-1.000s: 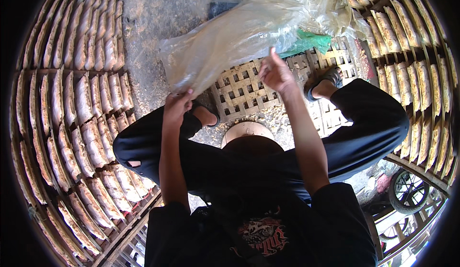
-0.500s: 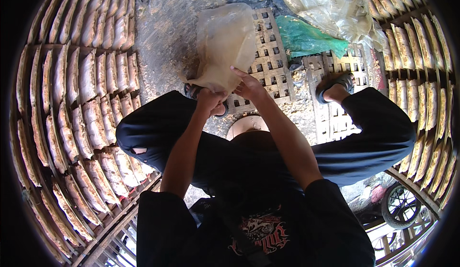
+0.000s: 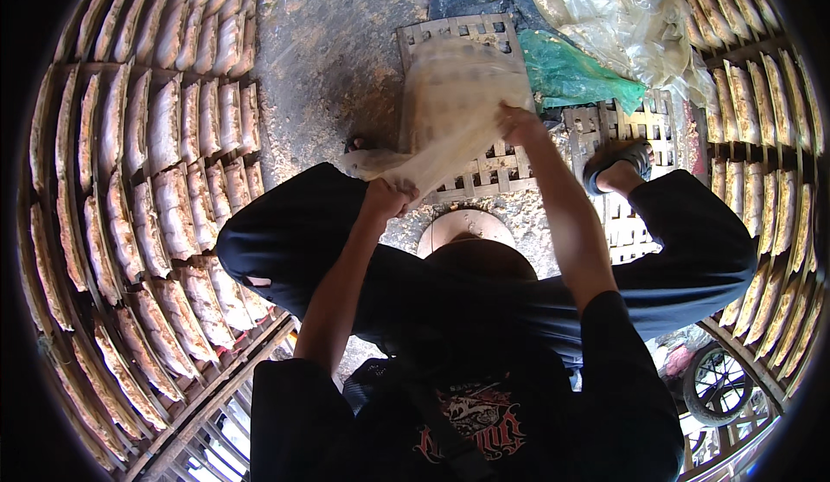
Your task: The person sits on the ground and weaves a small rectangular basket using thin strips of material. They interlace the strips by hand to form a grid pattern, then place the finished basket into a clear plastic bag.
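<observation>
A cloudy, yellowish translucent plastic sheet (image 3: 462, 84) stretches between my hands over a woven bamboo lattice panel (image 3: 471, 184) on the floor. My left hand (image 3: 389, 198) is closed in a fist around the bunched near-left end of the sheet. At the sheet's right side, my right hand (image 3: 516, 125) pinches its edge, slightly smeared by motion. The sheet's far part lies over the panel, whose slats show faintly through it.
A green plastic sheet (image 3: 579, 76) and crumpled clear plastic (image 3: 640, 15) lie at the far right. Racks with rows of pale, crusted slabs (image 3: 164, 123) line both sides. A second lattice (image 3: 635, 231) lies under my sandalled right foot (image 3: 618, 175). A wheel (image 3: 719, 384) shows lower right.
My right hand has moved right and away from my left hand, spreading the plastic sheet sideways over the lattice panel. My left hand keeps its grip, slightly nearer to me.
</observation>
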Demonstrator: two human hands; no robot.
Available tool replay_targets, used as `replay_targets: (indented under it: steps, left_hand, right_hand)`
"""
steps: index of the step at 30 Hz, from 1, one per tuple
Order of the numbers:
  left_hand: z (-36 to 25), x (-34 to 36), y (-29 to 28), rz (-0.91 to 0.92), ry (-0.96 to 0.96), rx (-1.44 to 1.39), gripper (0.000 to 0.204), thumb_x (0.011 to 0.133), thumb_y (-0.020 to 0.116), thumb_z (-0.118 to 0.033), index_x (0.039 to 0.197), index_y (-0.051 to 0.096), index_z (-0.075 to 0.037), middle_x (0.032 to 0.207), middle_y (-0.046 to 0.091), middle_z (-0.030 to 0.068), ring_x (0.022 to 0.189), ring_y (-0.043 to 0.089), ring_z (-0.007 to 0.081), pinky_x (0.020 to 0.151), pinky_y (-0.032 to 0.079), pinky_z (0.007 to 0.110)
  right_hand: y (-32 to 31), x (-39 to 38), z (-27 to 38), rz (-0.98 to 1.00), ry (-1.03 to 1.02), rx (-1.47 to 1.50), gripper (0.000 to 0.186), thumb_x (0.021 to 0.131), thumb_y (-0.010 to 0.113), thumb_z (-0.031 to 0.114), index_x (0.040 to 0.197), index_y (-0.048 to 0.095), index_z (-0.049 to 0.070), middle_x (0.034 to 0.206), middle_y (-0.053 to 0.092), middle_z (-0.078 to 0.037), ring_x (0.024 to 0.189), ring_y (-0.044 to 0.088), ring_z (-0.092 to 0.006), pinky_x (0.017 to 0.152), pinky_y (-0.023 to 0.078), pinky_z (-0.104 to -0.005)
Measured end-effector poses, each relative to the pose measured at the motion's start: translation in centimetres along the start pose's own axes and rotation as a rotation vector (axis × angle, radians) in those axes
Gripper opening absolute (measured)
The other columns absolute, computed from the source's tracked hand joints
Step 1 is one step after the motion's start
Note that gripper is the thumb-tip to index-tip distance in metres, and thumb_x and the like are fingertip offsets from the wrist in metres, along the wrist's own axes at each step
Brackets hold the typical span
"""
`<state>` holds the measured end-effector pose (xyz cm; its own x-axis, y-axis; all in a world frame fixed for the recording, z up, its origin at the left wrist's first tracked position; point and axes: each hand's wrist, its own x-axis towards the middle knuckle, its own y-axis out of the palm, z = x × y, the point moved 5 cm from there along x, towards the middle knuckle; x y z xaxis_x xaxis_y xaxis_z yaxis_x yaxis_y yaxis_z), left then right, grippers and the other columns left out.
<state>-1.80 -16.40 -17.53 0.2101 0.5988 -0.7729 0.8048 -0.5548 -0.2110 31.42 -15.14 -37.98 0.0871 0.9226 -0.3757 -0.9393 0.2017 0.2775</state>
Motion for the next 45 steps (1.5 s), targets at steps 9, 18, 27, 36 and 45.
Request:
replay_targets:
  steps: [9,18,27,36,45]
  left_hand:
    - [-0.6,2.3,-0.7,0.016,0.031,-0.232,0.004,0.081,0.073,-0.001,0.081,0.068,0.0,0.061,0.06,0.0053,0.042,0.046,0.0092,0.039,0.034,0.025]
    - [-2.8,3.3,-5.2,-0.67,0.182,-0.855,0.042,0.091,0.069,-0.034,0.117,0.06,-0.002,0.098,0.064,0.0079,0.077,0.058,0.0176,0.067,0.049,0.03]
    - [-1.1,8.8,17.3,0.048,-0.11,-0.844,0.089,0.083,0.076,-0.054,0.148,0.034,-0.011,0.146,0.038,0.0152,0.133,0.04,0.0371,0.101,0.046,0.058]
    - [-0.3,11.5,20.5,0.177,0.0,-0.867,0.029,0.093,0.07,-0.026,0.118,0.061,-0.014,0.111,0.065,0.0009,0.108,0.061,0.018,0.093,0.047,0.037]
    - [2.6,11.7,19.5,0.224,0.061,-0.902,0.037,0.092,0.071,-0.031,0.119,0.062,-0.006,0.107,0.069,0.0069,0.092,0.068,0.0188,0.073,0.055,0.03]
  right_hand:
    - [-22.3,-8.4,-0.9,-0.295,0.271,0.94,0.034,0.102,0.054,0.041,0.107,0.066,0.01,0.082,0.064,0.001,0.068,0.058,-0.0164,0.064,0.053,-0.0325]
    - [-7.7,-13.8,3.7,-0.53,0.136,0.862,0.024,0.098,0.063,0.033,0.115,0.063,0.015,0.114,0.068,-0.002,0.103,0.065,-0.0191,0.092,0.054,-0.0388]
    - [-6.0,-15.4,-0.3,-0.66,0.091,0.698,0.014,0.096,0.067,0.025,0.106,0.064,0.015,0.083,0.059,0.003,0.074,0.057,-0.0113,0.062,0.045,-0.0287]
    - [-1.3,-18.6,-2.1,-0.989,0.305,0.878,0.071,0.075,0.077,0.065,0.126,0.055,0.021,0.113,0.05,-0.003,0.098,0.048,-0.018,0.08,0.047,-0.0349]
    - [8.8,-14.9,-4.0,-0.831,0.37,0.873,0.055,0.092,0.068,0.049,0.132,0.057,0.014,0.127,0.055,-0.004,0.118,0.049,-0.021,0.095,0.043,-0.0419]
